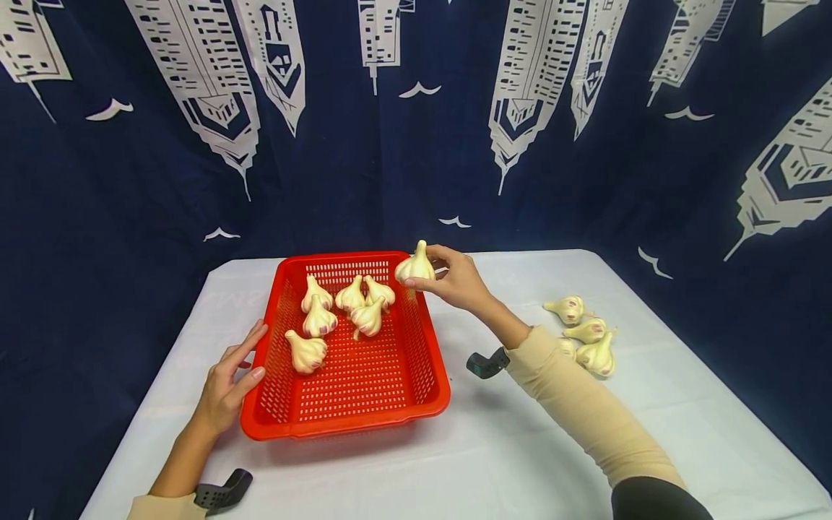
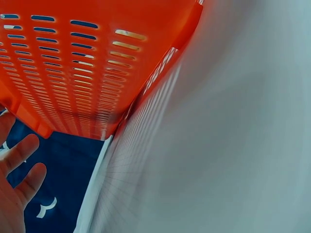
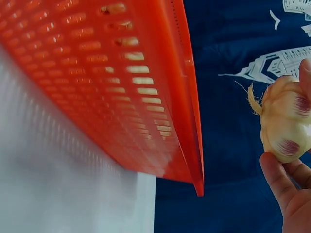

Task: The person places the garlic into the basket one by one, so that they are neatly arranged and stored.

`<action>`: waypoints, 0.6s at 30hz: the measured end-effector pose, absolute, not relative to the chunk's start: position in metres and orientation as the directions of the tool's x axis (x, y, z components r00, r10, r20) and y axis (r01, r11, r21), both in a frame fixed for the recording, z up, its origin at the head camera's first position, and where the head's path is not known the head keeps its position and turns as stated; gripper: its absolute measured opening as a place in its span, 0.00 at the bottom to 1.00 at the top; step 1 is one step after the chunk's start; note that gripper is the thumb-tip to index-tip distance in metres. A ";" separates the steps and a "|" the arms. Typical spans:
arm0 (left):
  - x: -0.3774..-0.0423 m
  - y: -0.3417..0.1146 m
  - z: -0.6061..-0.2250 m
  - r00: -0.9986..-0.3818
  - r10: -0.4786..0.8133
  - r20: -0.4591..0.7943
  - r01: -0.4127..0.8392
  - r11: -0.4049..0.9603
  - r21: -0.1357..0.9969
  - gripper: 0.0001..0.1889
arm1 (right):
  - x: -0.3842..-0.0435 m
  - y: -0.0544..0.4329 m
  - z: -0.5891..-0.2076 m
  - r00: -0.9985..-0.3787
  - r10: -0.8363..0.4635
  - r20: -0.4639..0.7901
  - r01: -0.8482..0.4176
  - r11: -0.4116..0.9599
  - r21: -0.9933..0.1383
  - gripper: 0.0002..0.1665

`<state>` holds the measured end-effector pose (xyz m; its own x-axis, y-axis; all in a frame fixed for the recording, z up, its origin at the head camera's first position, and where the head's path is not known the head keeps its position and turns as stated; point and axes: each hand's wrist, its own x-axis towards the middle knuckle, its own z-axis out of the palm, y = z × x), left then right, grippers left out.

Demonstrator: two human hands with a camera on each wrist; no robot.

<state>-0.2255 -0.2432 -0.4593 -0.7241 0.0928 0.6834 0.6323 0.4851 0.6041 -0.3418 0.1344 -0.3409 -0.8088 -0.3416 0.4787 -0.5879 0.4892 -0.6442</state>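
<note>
Head view: we see the right hand [image 1: 458,280] pinching a garlic bulb [image 1: 416,267] above the far right of the red basket [image 1: 351,427]; the left hand [image 1: 224,386] touches its left rim. Left wrist: we see relaxed, spread fingers [image 2: 22,152]. Right wrist: bulb roots [image 3: 253,100].

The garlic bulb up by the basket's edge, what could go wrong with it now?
It might slip: the right grip pinches the garlic bulb with its fingertips, so a loose hold could drop it.

It could also catch the rim of the red perforated basket, since it is beside the far right corner, and perhaps tumble onto the white table.

If it drops inside, it may bump the six garlic bulbs already there.
</note>
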 end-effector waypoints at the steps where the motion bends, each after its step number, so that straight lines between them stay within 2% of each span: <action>1: -0.226 -0.243 -0.459 -0.723 0.093 0.685 0.634 0.484 0.603 0.33 | -0.342 0.132 -0.341 -0.807 -0.346 0.478 -0.590 0.489 -0.643 0.31; 10: -0.225 -0.244 -0.459 -0.720 0.099 0.687 0.641 0.475 0.603 0.33 | -0.342 0.111 -0.337 -0.777 -0.379 0.504 -0.630 0.457 -0.628 0.31; 18: -0.225 -0.244 -0.459 -0.717 0.104 0.689 0.644 0.479 0.597 0.33 | -0.342 0.094 -0.333 -0.787 -0.411 0.460 -0.616 0.482 -0.624 0.32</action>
